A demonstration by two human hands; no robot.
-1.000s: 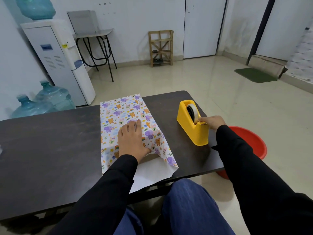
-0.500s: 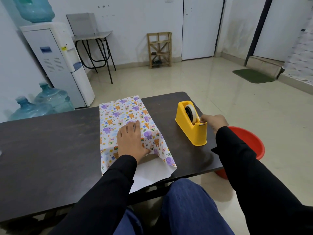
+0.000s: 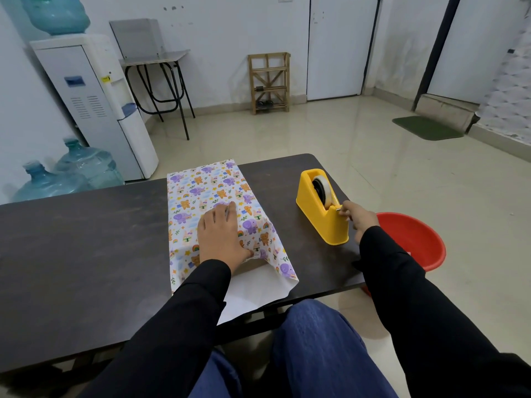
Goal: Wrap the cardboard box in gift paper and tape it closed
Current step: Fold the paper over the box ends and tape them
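The left hand (image 3: pixel 221 237) lay flat, fingers (image 3: pixel 221 211) straight, on the paper (image 3: pixel 207 191) over the hidden box mid-tabletop (image 3: pixel 86 239), while the right hand (image 3: pixel 357 218) pinched tape (image 3: pixel 323 189) at the dispenser's (image 3: pixel 316 216) near end, best pulled steadily and torn down across the cutter.

Office room, water dispenser (image 3: pixel 94 104), tiled floor (image 3: pixel 373 156)
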